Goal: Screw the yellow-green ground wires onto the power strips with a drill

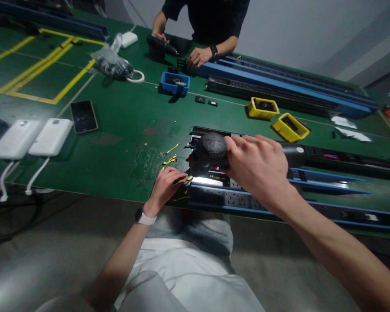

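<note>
My right hand (260,167) is wrapped round a black power tool (211,149), which stands over the left ends of the long strips. My left hand (167,184), with a watch on its wrist, pinches a small yellow-green wire (188,178) at the end of one strip. Below the tool lies a blue-edged socket strip (227,198) along the table's near edge. More short yellow-green wires (171,149) lie on the green table (123,143) just beyond my left hand. The tool hides its own tip and part of the strips.
Across the table a person's hand (199,57) works beside another power tool (160,44). Between us stand a blue bin (175,84) and two yellow bins (263,108). A phone (84,116), white devices (52,136) and a plastic bag (112,63) lie left.
</note>
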{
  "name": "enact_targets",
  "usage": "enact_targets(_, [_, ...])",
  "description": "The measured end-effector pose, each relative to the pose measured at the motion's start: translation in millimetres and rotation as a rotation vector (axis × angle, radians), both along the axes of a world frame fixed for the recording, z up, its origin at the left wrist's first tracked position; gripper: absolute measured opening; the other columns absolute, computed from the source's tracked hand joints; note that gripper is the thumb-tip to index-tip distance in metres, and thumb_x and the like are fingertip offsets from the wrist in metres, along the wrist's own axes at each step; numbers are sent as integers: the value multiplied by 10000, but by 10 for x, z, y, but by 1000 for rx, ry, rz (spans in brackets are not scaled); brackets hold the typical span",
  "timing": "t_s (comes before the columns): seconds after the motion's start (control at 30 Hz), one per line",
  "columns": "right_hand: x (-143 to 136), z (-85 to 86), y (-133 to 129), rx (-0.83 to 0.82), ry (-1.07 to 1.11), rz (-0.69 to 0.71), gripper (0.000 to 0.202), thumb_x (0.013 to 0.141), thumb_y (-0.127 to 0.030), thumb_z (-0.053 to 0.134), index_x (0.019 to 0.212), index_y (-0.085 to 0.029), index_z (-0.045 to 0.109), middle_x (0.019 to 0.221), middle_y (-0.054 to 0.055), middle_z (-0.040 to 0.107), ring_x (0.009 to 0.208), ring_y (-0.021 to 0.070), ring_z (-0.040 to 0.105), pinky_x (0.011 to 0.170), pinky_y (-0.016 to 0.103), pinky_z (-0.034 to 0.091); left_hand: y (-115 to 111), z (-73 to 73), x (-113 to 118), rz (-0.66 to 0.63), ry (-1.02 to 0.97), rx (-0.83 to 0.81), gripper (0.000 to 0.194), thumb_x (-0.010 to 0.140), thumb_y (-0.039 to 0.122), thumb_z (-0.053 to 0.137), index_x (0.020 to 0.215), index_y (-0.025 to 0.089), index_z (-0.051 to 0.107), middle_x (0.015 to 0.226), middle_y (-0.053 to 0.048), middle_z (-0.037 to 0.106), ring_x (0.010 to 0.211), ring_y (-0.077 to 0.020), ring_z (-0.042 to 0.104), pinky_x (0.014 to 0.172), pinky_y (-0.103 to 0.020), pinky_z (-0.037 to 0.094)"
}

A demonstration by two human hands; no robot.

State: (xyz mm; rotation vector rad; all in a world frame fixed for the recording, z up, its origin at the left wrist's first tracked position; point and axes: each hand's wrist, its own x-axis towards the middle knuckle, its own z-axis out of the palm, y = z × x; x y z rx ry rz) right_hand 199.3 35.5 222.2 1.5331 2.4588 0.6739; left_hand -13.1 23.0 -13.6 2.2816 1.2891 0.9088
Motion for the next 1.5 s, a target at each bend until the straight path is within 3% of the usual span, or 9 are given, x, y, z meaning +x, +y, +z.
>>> enact_targets(0.23, [18,4,14,-26,22,-12,214,856,-240,510,1032,-168,609,870,57,701,785,171,628,694,301,273,9,-20,6,-30,40,13,276,879,220,677,1154,242,669,1000,-35,729,959,-214,608,819,-366,412])
enact_targets(0.5, [10,15,-13,-61,42,-25,311,860,-245,519,1146,-160,605,924,64,708,829,172,626,716,306,289,-3,39,6,-41,31,-8,256,881,202,659,1135,233,656,971,-20,725,923,-198,619,815,-352,407])
enact_targets(0.8, [9,12,-12,-36,12,-16,237,844,-250,525,1049,-165,609,895,63,706,807,171,625,711,308,296,-9,11,7,-8,7,-25,285,906,252,641,1183,199,600,947,-34,731,919,-202,622,837,-357,405])
enact_targets(1.07, [-31,45,-11,-67,9,-30,210,845,-253,514,1011,-162,606,905,78,707,810,180,621,711,308,289,-32,40,15,-34,-22,-49,247,866,156,655,1104,206,612,939,-24,717,895,-190,625,816,-335,434])
enact_targets(1.23, [-55,49,-10,-68,5,-14,264,851,-242,502,1080,-164,607,929,76,707,825,178,622,719,310,292,-30,61,32,7,-13,-52,248,865,176,655,1106,198,606,936,-28,718,882,-194,625,820,-340,434])
enact_targets(1.5, [-21,20,18,-21,-9,-8,173,827,-253,524,964,-174,595,860,67,699,794,173,620,700,307,289,-26,36,30,-6,-29,-46,237,870,171,653,1100,204,607,953,-28,713,928,-191,627,833,-336,443])
